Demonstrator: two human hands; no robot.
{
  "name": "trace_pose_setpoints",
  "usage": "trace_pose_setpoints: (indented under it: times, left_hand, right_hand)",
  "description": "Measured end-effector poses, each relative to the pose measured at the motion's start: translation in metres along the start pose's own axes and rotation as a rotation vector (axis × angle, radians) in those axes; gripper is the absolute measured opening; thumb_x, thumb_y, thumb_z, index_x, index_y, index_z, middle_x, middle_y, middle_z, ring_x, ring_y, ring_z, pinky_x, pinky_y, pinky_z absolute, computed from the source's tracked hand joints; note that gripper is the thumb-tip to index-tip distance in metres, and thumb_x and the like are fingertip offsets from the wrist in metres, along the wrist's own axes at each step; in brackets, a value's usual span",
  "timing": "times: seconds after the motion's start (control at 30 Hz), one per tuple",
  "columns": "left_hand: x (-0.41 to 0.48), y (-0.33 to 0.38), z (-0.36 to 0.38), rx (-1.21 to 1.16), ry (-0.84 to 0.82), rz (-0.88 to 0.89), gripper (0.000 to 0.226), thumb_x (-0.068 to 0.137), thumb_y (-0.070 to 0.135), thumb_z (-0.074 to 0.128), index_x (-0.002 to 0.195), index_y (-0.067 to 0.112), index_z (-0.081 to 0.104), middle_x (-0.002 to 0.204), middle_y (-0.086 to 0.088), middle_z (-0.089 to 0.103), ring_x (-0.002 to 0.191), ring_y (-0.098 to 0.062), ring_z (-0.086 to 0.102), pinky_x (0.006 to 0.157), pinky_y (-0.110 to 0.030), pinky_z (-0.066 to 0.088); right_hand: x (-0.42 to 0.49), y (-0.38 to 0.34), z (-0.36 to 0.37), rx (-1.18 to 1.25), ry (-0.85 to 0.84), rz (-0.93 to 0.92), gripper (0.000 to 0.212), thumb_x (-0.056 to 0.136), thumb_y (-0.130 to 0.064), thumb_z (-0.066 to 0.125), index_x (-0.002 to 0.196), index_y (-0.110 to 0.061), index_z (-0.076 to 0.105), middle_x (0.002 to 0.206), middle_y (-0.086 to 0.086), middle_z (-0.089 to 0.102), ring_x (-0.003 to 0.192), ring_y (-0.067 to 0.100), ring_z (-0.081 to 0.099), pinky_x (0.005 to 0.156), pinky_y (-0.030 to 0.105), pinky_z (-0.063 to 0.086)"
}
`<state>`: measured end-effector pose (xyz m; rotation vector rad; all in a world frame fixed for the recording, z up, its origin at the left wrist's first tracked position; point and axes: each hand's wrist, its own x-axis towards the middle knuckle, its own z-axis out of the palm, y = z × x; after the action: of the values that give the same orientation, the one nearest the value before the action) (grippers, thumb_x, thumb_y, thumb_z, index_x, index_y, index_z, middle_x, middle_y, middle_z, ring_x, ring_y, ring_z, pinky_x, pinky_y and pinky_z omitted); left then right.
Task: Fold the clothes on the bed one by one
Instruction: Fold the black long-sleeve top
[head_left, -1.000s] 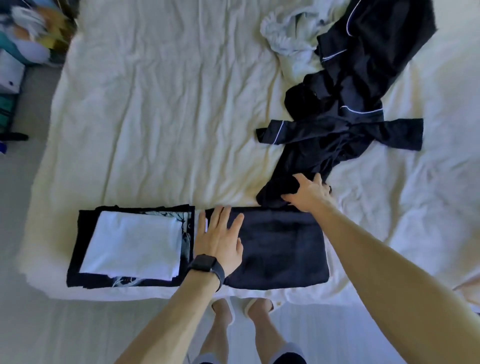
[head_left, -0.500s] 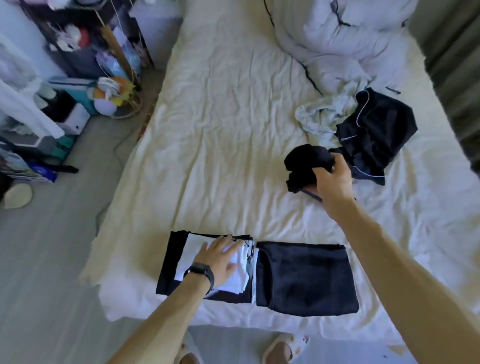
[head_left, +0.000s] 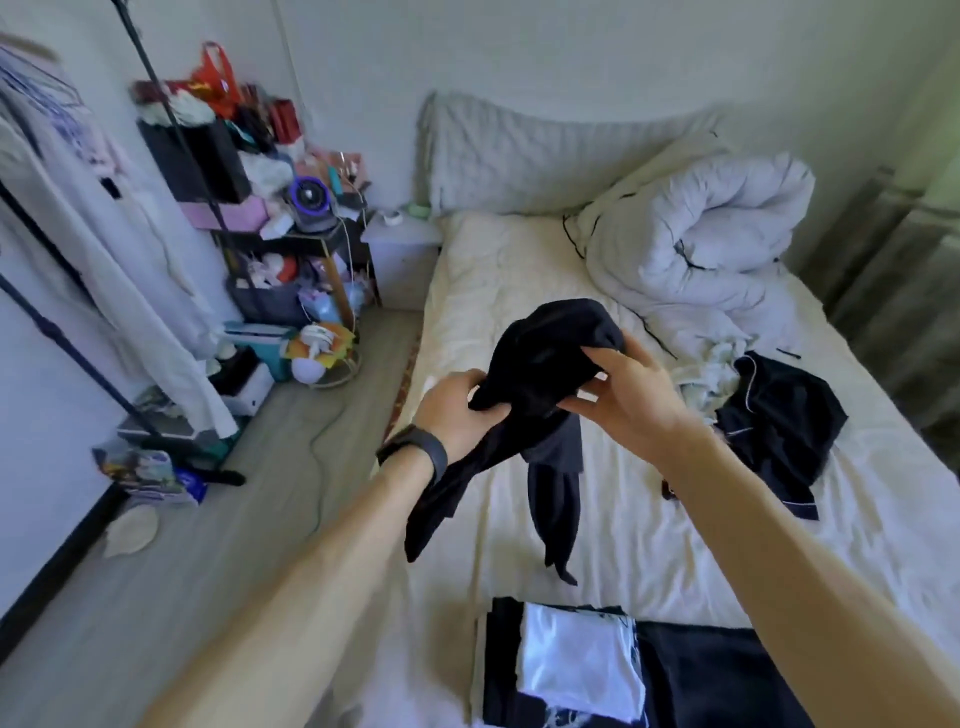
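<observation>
Now the view is tilted higher than half a second ago: the bed (head_left: 498, 270) is seen up to the pillow (head_left: 519, 156) at 12 o'clock, and the folded stack (head_left: 498, 670) has slid to the lower edge at 6 o'clock. The black garment (head_left: 545, 358), then bunched low over the sheet in one hand, is held up at the centre of the view, over the middle of the bed. Two lengths of it hang down; whether they touch the sheet cannot be told. The left hand (head_left: 457, 410), which lay flat on the white piece (head_left: 576, 660) of the stack, has been raised and is clenched round the garment's edge at 9 o'clock. The right hand (head_left: 628, 400) grasps the bunched top at 3 o'clock, fingers above the cloth and thumb below. A watch (head_left: 415, 452) is worn on the left wrist.

A rack (head_left: 78, 353) hung with pale clothes is seen at 9 o'clock, a rolled duvet (head_left: 701, 234) at 1 o'clock, and a cluttered shelf (head_left: 270, 208) at 10 o'clock. A navy piece (head_left: 779, 415) with white piping lies at 3 o'clock, with a pale crumpled piece (head_left: 711, 369) touching its upper left. Just beside the white piece, a dark folded piece (head_left: 706, 675) is partly hidden by the right forearm. Part of the sheet is hidden behind the held garment.
</observation>
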<state>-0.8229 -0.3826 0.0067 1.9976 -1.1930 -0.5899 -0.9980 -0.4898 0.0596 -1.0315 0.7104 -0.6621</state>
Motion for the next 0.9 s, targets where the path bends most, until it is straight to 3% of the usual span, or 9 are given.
trace_pose_setpoints:
  times: [0.07, 0.17, 0.23, 0.33, 0.43, 0.6, 0.73, 0.83, 0.9]
  left_hand:
    - [0.0, -0.007, -0.058, 0.11, 0.018, -0.051, 0.026, 0.092, 0.036, 0.069, 0.11, 0.021, 0.06, 0.103, 0.005, 0.065, 0.092, -0.018, 0.062, 0.076, -0.031, 0.047]
    - [-0.02, -0.037, -0.138, 0.156, 0.138, -0.063, 0.023, 0.092, 0.033, 0.071, 0.111, 0.021, 0.064, 0.111, 0.003, 0.07, 0.098, -0.013, 0.063, 0.087, -0.031, 0.051]
    - [-0.038, -0.06, -0.188, 0.18, 0.235, -0.067, 0.012, 0.092, 0.03, 0.071, 0.102, 0.035, 0.068, 0.11, 0.009, 0.073, 0.101, -0.009, 0.066, 0.093, -0.034, 0.053]
    - [-0.056, -0.086, -0.259, 0.333, 0.389, -0.079, 0.027, 0.094, 0.031, 0.067, 0.085, 0.056, 0.062, 0.1, 0.014, 0.075, 0.099, -0.014, 0.07, 0.085, -0.039, 0.056]
    - [-0.059, -0.104, -0.331, 0.504, 0.465, -0.109, 0.016, 0.098, 0.04, 0.058, 0.106, 0.049, 0.069, 0.102, 0.008, 0.075, 0.098, -0.023, 0.068, 0.073, -0.035, 0.055]
    - [-0.041, -0.138, -0.442, 0.711, 0.524, -0.04, 0.027, 0.103, 0.031, 0.049, 0.122, 0.04, 0.066, 0.093, 0.001, 0.073, 0.088, -0.027, 0.065, 0.058, -0.031, 0.038]
    - [-0.022, -0.175, -0.509, 0.537, 0.538, 0.033, 0.02, 0.102, 0.03, 0.05, 0.113, 0.035, 0.066, 0.083, 0.003, 0.07, 0.077, -0.025, 0.064, 0.059, -0.034, 0.047]
    - [0.0, -0.192, -0.539, 0.312, 0.541, 0.074, 0.014, 0.102, 0.028, 0.052, 0.106, 0.028, 0.065, 0.09, 0.006, 0.068, 0.081, -0.018, 0.062, 0.068, -0.024, 0.045]
    - [0.016, -0.199, -0.544, 0.256, 0.491, 0.08, 0.012, 0.102, 0.027, 0.052, 0.105, 0.028, 0.063, 0.091, 0.009, 0.066, 0.082, -0.012, 0.059, 0.067, -0.016, 0.04]
  right_hand:
    - [0.004, -0.011, 0.036, -0.122, -0.031, -0.06, 0.023, 0.102, -0.01, 0.057, 0.122, -0.018, 0.062, 0.106, 0.006, 0.072, 0.095, 0.024, 0.074, 0.077, 0.044, 0.062]
    - [0.014, -0.013, 0.082, -0.376, -0.024, -0.151, 0.016, 0.099, -0.017, 0.063, 0.115, -0.019, 0.062, 0.102, 0.004, 0.069, 0.091, 0.019, 0.073, 0.066, 0.037, 0.062]
    - [0.022, -0.006, 0.115, -0.501, -0.05, -0.208, 0.012, 0.096, -0.02, 0.066, 0.108, -0.019, 0.062, 0.096, 0.002, 0.067, 0.082, 0.012, 0.072, 0.061, 0.033, 0.062]
    - [0.035, 0.005, 0.164, -0.695, -0.086, -0.311, 0.008, 0.095, -0.024, 0.069, 0.096, -0.022, 0.062, 0.085, -0.003, 0.065, 0.072, 0.009, 0.065, 0.057, 0.023, 0.05]
    - [0.056, 0.009, 0.215, -0.83, -0.101, -0.336, 0.008, 0.096, -0.028, 0.068, 0.099, -0.022, 0.063, 0.086, -0.006, 0.067, 0.078, 0.008, 0.064, 0.056, 0.014, 0.041]
    - [0.094, 0.011, 0.307, -0.843, -0.044, -0.362, 0.016, 0.095, -0.034, 0.071, 0.104, -0.023, 0.066, 0.095, -0.004, 0.072, 0.086, 0.014, 0.069, 0.063, 0.025, 0.047]
    - [0.121, 0.021, 0.372, -0.883, -0.023, -0.371, 0.015, 0.093, -0.036, 0.071, 0.101, -0.026, 0.064, 0.099, -0.003, 0.072, 0.088, 0.018, 0.07, 0.077, 0.037, 0.057]
    - [0.132, 0.029, 0.401, -0.911, 0.035, -0.381, 0.016, 0.096, -0.036, 0.069, 0.103, -0.023, 0.062, 0.097, -0.007, 0.069, 0.082, 0.01, 0.066, 0.058, 0.016, 0.047]
    - [0.14, 0.034, 0.409, -0.906, 0.08, -0.367, 0.02, 0.096, -0.036, 0.068, 0.106, -0.021, 0.062, 0.097, -0.005, 0.068, 0.083, 0.012, 0.066, 0.059, 0.019, 0.048]
